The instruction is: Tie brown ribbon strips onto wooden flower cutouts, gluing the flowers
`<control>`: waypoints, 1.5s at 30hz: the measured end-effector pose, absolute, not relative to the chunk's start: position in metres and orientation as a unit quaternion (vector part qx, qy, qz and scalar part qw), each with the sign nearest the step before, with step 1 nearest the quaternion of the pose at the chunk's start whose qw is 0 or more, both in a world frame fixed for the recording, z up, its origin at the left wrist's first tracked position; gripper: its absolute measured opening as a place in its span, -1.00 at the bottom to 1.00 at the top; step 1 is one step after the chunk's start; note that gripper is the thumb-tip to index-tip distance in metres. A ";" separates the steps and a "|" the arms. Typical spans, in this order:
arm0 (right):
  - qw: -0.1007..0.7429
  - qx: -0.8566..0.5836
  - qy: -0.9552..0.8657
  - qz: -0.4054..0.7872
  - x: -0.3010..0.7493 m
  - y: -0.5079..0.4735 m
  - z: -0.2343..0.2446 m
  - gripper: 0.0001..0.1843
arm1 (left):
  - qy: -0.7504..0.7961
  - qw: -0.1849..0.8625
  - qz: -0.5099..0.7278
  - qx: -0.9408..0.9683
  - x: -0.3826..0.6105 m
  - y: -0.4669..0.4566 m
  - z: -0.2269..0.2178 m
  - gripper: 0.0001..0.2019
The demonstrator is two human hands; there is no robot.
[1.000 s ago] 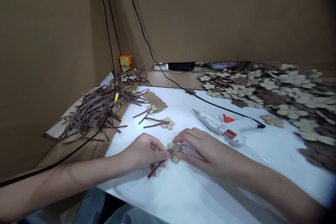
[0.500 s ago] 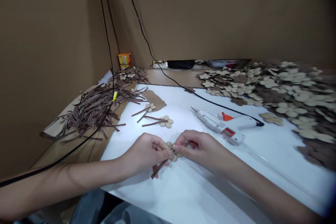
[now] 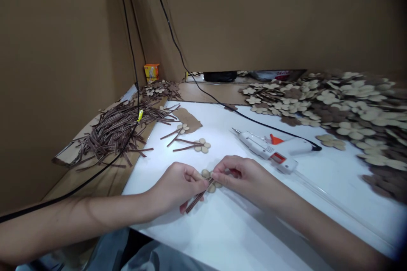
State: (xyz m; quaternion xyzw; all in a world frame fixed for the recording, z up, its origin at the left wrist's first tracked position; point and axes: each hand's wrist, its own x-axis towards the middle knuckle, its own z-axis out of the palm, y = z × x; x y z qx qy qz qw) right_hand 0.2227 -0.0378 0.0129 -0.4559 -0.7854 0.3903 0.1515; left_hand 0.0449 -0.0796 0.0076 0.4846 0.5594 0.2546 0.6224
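Observation:
Over the white board, both hands meet at a beige felt flower point(image 3: 211, 188) with a stitched brown ribbon strip point(image 3: 195, 203) lying across its middle. My left hand point(image 3: 178, 186) is closed, its thumb and fingers pinching the ribbon near the flower's left side. From the right, my right hand point(image 3: 237, 173) pinches the flower's upper right part, by the ribbon's end; fingertips partly hide the join. Just beyond lie two beige flowers with ribbon tails, the nearer flower point(image 3: 202, 145) and the farther flower point(image 3: 183, 128).
A white glue gun point(image 3: 270, 148) with an orange trigger lies right of my hands, its black cord point(image 3: 203, 93) crossing the board point(image 3: 178, 241). Ribbon strips point(image 3: 111, 131) are heaped at left, felt flowers point(image 3: 333, 106) at right. An orange box point(image 3: 151, 72) stands in the back corner.
The ribbon's free end has shifted slightly up and right, and more of the strip shows over the flower. Both hands keep their pinch, and the view has shifted slightly.

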 end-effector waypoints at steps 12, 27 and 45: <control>0.198 -0.398 -0.852 0.279 0.221 -0.040 0.002 -0.84 | 0.618 0.565 0.229 0.497 0.052 -0.076 -0.004 -0.87; 0.124 -0.467 -0.815 0.321 0.216 -0.042 0.006 -0.80 | 0.627 0.521 0.246 0.525 0.051 -0.073 -0.010 -0.82; 0.128 -0.466 -0.832 0.271 0.214 -0.043 0.002 -0.84 | 0.659 0.523 0.204 0.500 0.052 -0.074 -0.007 -0.82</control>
